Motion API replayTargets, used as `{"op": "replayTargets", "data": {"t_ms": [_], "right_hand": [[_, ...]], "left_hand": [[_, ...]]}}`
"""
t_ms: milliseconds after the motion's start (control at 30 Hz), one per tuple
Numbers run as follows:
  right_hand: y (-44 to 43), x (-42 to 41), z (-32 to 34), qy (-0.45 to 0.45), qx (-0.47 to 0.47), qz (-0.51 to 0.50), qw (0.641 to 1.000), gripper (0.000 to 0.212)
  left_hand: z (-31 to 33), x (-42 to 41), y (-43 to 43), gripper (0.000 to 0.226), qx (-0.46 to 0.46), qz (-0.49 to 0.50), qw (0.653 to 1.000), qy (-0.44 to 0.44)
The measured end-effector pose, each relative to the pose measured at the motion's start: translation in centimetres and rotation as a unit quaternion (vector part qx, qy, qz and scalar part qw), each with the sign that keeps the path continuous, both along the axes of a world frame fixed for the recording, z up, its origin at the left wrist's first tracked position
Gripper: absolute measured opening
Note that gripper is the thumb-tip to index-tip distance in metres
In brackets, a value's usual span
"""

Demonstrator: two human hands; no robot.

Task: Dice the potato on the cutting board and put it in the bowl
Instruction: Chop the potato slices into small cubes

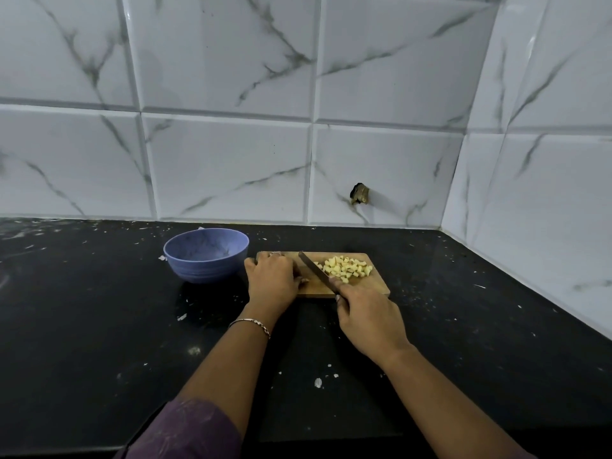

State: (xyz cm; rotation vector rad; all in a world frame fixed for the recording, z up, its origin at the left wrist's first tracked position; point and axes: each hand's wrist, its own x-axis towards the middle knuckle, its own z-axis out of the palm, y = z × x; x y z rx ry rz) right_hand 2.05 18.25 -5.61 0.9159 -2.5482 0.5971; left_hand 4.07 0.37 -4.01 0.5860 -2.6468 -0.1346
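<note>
A small wooden cutting board [374, 286] lies on the black counter. A heap of pale yellow potato dice [346, 269] sits on its right half. My right hand [367, 319] grips the handle of a knife [314, 270], whose dark blade slants up and left across the board beside the dice. My left hand [273, 278] rests curled on the board's left end; what lies under its fingers is hidden. A blue bowl [206, 255] stands just left of the board, and no potato shows inside it.
The black counter [99, 326] is speckled with white flecks. White marble-look tiled walls [231, 160] close off the back and the right side, meeting in a corner at the far right. A small dark hole [360, 194] marks the back wall.
</note>
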Motion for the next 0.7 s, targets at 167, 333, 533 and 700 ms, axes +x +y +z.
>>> {"op": "replayTargets", "data": {"t_ms": [167,333,533,700], "right_hand": [[-0.1,0.0,-0.1,-0.009,-0.009,0.018,1.0,0.044],[-0.3,-0.1,-0.2,-0.022,-0.022,0.022,0.999,0.044],[-0.3,0.3,-0.1,-0.032,-0.03,0.032,0.999,0.043],[-1.0,0.5,-0.2,-0.008,0.005,0.042,0.999,0.044]], "left_hand": [[-0.1,-0.6,0.9,0.026,0.003,-0.007,1.0,0.001],[0.1,-0.7,1.5,0.022,0.006,0.0,1.0,0.008],[0.1,-0.7,1.4,0.019,0.051,0.004,0.998,0.019],[0.1,-0.9,1.3,0.023,0.029,0.019,0.999,0.011]]}}
